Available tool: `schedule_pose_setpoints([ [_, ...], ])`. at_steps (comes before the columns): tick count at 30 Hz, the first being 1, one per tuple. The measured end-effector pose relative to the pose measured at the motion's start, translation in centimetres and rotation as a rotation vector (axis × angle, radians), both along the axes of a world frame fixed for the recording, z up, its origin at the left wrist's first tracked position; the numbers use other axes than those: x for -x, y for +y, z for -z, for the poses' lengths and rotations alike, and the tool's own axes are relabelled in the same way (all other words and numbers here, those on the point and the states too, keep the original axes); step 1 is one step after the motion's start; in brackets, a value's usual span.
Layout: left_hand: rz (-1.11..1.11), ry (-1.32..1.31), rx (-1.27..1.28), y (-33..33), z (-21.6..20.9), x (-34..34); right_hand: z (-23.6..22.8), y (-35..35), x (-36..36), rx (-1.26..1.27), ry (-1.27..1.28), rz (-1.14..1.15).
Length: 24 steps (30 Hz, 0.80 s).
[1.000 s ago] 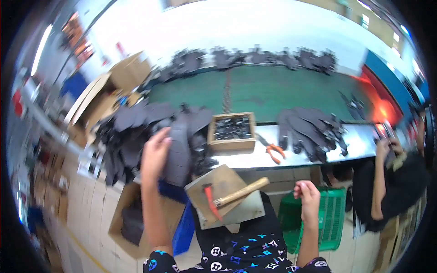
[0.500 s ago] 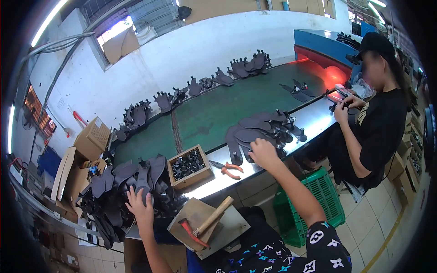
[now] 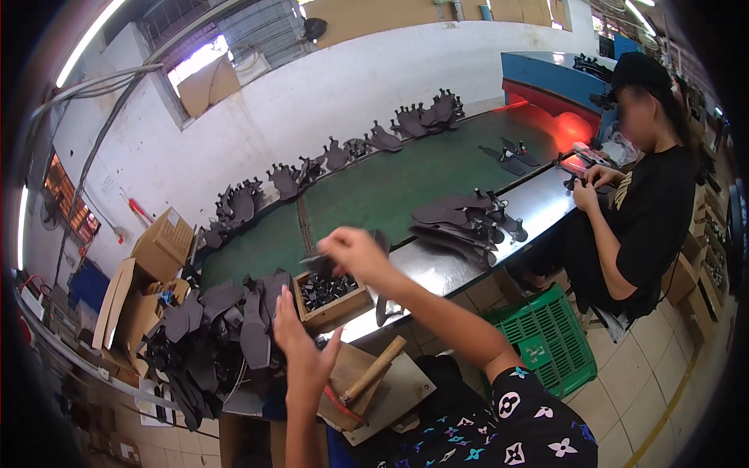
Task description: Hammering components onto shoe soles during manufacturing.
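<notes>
My right hand [image 3: 353, 253], blurred by motion, is closed on a dark grey shoe insole [image 3: 380, 240] above the wooden box of small black clips [image 3: 341, 306]. How many pieces it holds cannot be made out. My left hand [image 3: 303, 351] is raised with its fingers apart and holds nothing. It is between the heap of dark insoles [image 3: 256, 335] on the left and a board on my lap. On that board lie a hammer with a wooden handle [image 3: 377, 366] and a red-handled tool [image 3: 341, 407]. Another insole pile [image 3: 452, 222] rests on the bench to the right.
A green conveyor belt [image 3: 355, 207] runs behind the bench, with insoles lined along its far edge. At the right a co-worker [image 3: 647, 179] handles a small dark piece. A green crate [image 3: 546, 343] stands on the floor; cardboard boxes [image 3: 162, 246] are at the left.
My right hand has moved left from the right pile, carrying a dark insole; that pile is smaller. My left hand has left the left heap and moved right. My forearm now covers the orange-handled pliers.
</notes>
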<state>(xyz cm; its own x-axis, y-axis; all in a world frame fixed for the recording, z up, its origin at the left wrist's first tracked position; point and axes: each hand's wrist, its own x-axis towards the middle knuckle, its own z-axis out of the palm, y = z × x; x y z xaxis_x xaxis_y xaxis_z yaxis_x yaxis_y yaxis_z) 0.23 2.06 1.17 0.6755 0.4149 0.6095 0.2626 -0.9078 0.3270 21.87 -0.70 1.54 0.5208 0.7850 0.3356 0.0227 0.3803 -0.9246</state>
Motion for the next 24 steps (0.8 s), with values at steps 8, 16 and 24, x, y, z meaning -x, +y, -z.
schedule_pose_setpoints([
  [8, 0.049, -0.713, 0.516, -1.6, 5.1, 2.2, 5.9, -4.7, 12.7, -0.349, 0.151, -0.361],
  [16, -0.024, -0.224, 0.650, 3.5, 9.9, 2.7, 12.3, -3.4, 12.4, 0.143, -0.515, -0.239],
  [24, -0.259, 0.255, 0.454, 3.6, 9.6, -1.3, 18.2, -14.3, 2.8, 0.275, -0.443, 1.144],
])
